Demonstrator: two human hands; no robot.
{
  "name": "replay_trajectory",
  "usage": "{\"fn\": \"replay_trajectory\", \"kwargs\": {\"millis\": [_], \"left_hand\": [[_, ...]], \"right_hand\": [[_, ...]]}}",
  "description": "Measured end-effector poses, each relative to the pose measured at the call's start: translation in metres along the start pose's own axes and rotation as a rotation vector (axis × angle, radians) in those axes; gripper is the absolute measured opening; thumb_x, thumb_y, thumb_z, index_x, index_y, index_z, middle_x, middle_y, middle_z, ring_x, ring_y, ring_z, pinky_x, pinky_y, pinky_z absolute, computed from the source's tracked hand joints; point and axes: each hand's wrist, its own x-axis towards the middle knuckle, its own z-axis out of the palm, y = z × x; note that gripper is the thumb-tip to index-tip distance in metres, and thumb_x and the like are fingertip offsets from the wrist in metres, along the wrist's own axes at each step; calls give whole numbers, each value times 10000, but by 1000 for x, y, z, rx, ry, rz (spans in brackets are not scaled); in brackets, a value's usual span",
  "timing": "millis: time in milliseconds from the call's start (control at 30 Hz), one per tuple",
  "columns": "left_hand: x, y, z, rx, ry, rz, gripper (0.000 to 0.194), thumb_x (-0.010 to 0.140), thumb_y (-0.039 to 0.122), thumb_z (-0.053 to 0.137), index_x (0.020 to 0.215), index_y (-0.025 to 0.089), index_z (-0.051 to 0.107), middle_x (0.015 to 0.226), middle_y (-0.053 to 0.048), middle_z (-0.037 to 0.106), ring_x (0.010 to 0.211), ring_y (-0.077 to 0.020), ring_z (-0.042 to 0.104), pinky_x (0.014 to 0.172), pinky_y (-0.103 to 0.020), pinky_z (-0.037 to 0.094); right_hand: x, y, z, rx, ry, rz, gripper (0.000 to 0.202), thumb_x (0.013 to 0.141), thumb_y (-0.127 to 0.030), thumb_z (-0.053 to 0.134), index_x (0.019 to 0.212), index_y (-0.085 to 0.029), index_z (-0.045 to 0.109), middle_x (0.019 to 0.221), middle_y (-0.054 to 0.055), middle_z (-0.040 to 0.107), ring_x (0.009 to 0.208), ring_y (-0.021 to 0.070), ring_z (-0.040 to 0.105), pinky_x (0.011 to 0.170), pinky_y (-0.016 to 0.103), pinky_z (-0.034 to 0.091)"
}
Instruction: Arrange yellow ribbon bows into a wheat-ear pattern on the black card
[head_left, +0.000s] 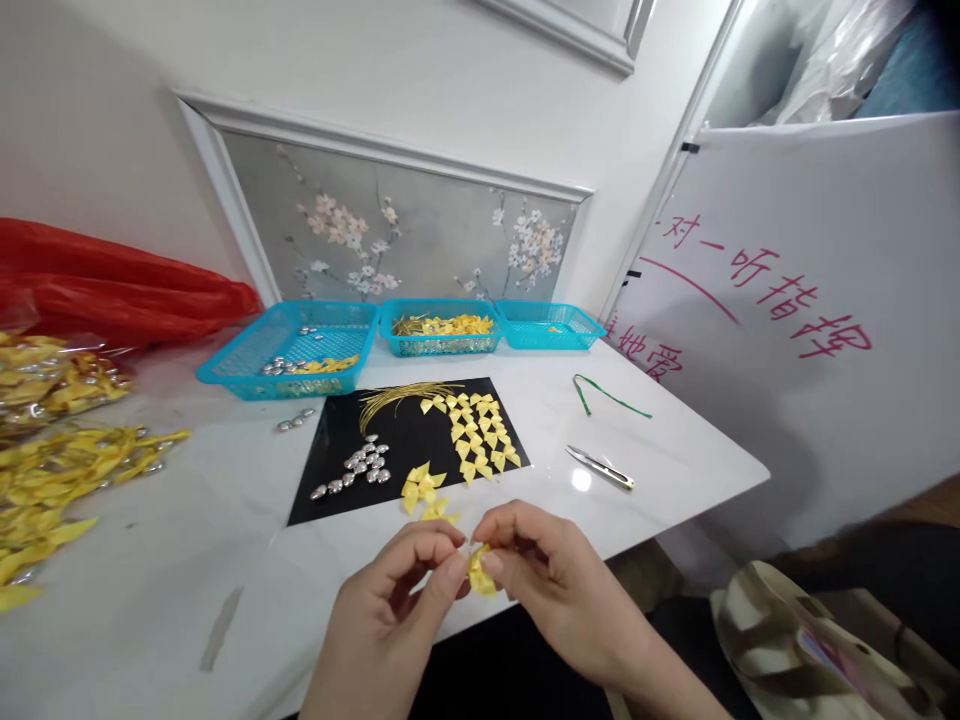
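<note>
Close to the table's front edge, both hands meet fingertip to fingertip. My right hand pinches a small yellow ribbon bow between thumb and forefinger. Against its left side, my left hand is closed in a pinch; a tiny pale bit shows between the fingertips, too small to name. Just beyond lie loose yellow bows. On a black mat are rows of yellow bows, a cluster of shiny silver beads and a bundle of gold wires.
Three blue baskets line the wall, with beads and yellow pieces inside. Thread snips and a green cord lie on the right. At left are a heap of beaded yellow ribbons, a filled plastic bag and red fabric.
</note>
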Motion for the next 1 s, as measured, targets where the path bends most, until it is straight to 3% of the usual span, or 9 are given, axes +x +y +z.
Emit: {"fn": "replay_trajectory", "kwargs": {"millis": [100, 200, 267, 467, 700, 767, 867, 1000], "left_hand": [[0, -4, 1, -103, -24, -77, 294, 875, 484, 642, 725, 232, 658, 798, -2, 640, 814, -172, 611, 768, -202, 535], [0, -10, -2, -231, 66, -142, 311, 870, 538, 624, 807, 241, 692, 963, -15, 676, 990, -226, 635, 866, -296, 581], [1, -11, -5, -182, 112, -65, 302, 851, 539, 642, 801, 248, 706, 1013, -19, 683, 1012, -234, 642, 868, -301, 592], [3, -7, -3, 139, 114, 207, 128, 794, 346, 713, 687, 276, 699, 891, -5, 708, 855, -171, 691, 709, -137, 556], [-2, -21, -2, 379, 127, 431, 113, 861, 262, 662, 808, 321, 741, 1051, -9, 672, 971, -170, 685, 870, -180, 518], [-1, -19, -2, 332, 138, 374, 101, 856, 280, 664, 775, 300, 721, 1034, -15, 673, 956, -175, 681, 828, -172, 527], [2, -12, 0, 153, 93, 179, 203, 846, 357, 670, 672, 253, 677, 965, -23, 665, 895, -179, 654, 742, -160, 536], [6, -4, 3, -261, 64, -145, 291, 839, 478, 666, 687, 233, 693, 873, -18, 671, 859, -193, 637, 815, -247, 574]], "right_hand": [[-2, 3, 2, 12, -5, 9, 91, 926, -229, 609, 982, -180, 662, 855, 19, 643, 778, 156, 558, 714, 260, 426], [-3, 5, 0, 35, 48, 0, 113, 905, -252, 631, 984, -183, 673, 872, 24, 649, 753, 151, 550, 686, 251, 423], [-4, 6, -2, 40, 82, -9, 114, 896, -258, 635, 977, -187, 672, 868, 19, 645, 736, 144, 541, 665, 240, 416], [-5, 6, -5, -43, 83, -25, 114, 904, -238, 614, 994, -214, 679, 893, 1, 662, 778, 146, 564, 703, 237, 431], [-1, -3, -10, -265, 34, -61, 129, 958, -259, 571, 885, -188, 651, 820, -17, 624, 740, 130, 539, 648, 220, 395], [0, -2, -7, -228, 9, -45, 60, 918, -224, 620, 878, -188, 647, 794, -28, 612, 730, 124, 537, 649, 211, 397], [-2, 0, -4, -186, 8, -36, 52, 895, -169, 610, 877, -189, 654, 793, -30, 608, 721, 118, 524, 648, 205, 393], [-7, 1, -8, -99, 6, -21, 92, 919, -198, 571, 872, -176, 647, 779, -22, 582, 685, 113, 470, 610, 210, 356]]}}
